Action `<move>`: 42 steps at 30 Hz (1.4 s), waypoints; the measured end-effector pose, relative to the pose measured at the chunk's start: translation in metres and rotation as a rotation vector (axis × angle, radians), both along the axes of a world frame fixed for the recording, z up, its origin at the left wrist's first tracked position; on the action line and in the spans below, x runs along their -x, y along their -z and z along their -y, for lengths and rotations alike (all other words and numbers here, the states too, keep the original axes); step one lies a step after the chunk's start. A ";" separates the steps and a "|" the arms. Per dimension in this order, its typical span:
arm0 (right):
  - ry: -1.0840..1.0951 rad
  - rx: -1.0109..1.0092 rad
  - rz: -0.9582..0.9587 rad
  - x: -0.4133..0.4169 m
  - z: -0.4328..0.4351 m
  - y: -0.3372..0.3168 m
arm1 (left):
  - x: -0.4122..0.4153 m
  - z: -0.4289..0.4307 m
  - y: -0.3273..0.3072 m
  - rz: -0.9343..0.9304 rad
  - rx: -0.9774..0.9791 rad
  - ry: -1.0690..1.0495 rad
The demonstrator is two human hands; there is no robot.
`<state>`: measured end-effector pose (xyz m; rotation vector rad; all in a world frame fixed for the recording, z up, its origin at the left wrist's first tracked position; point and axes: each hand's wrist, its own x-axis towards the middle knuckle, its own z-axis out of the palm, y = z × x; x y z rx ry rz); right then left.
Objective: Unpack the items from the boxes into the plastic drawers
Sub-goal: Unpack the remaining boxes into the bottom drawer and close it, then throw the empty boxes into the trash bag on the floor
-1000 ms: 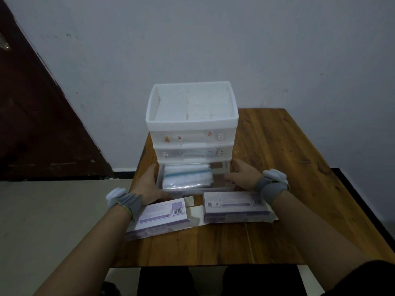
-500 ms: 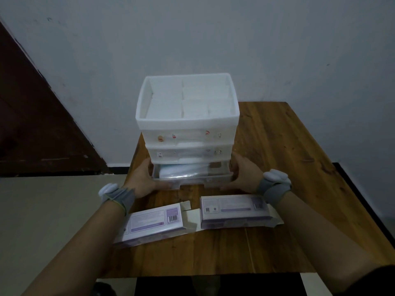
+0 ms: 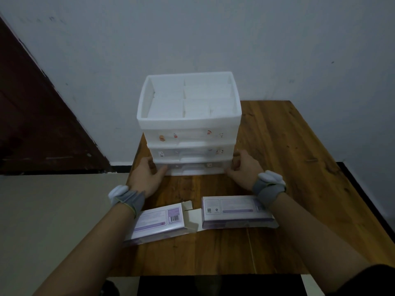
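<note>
A white plastic drawer unit stands at the table's far left, its top tray filled with white packets. Its bottom drawer sits pushed in, flush with the front. My left hand presses against that drawer's left end, thumb on its front. My right hand presses the right end, fingers curled at the corner. Two purple-and-white boxes lie in front of me: the left box with an open end flap, and the right box.
The wooden table stretches to the right of the drawer unit. A pale wall stands right behind the unit. A dark door is at the left. The table's near edge lies just below the boxes.
The bottom drawer, open with packets showing a second ago, has slid in to closed under both hands. The view has shifted slightly.
</note>
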<state>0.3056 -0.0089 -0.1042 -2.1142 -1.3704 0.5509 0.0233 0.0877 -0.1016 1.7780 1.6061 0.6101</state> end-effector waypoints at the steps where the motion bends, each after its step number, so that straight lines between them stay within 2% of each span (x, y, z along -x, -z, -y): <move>1: 0.005 -0.032 0.004 0.002 0.004 0.004 | 0.000 0.006 -0.001 0.016 -0.007 -0.012; 6: -0.056 -0.208 0.101 0.004 0.038 0.005 | -0.001 0.057 -0.014 0.146 -0.260 0.041; 10: -0.062 -0.232 0.116 0.004 0.072 -0.015 | 0.004 0.096 -0.021 -0.016 -0.447 0.298; 13: -0.116 -0.163 0.065 0.004 0.100 -0.025 | 0.009 0.117 -0.020 -0.140 -0.395 0.388; 15: -0.176 -0.032 0.001 0.006 0.119 -0.026 | 0.014 0.129 -0.016 -0.218 -0.348 0.431; 20: -0.351 0.211 -0.021 0.008 0.156 -0.014 | 0.025 0.147 -0.012 -0.292 -0.216 0.445; 25: -0.356 0.174 -0.044 0.018 0.161 -0.017 | 0.036 0.153 -0.019 -0.382 -0.213 0.392; 29: -0.221 0.108 -0.140 0.037 0.140 -0.019 | 0.065 0.153 -0.031 -0.202 -0.312 0.264; 32: -0.179 0.091 -0.354 0.058 0.119 -0.019 | 0.089 0.152 -0.042 -0.063 -0.372 0.182; 34: -0.226 0.108 -0.484 0.089 0.102 -0.021 | 0.118 0.154 -0.044 0.012 -0.394 0.096; 38: -0.335 0.141 -0.626 0.154 0.072 -0.029 | 0.176 0.162 -0.041 0.101 -0.390 -0.108; 42: -0.417 0.144 -0.607 0.232 0.050 -0.034 | 0.239 0.184 -0.025 0.142 -0.352 -0.289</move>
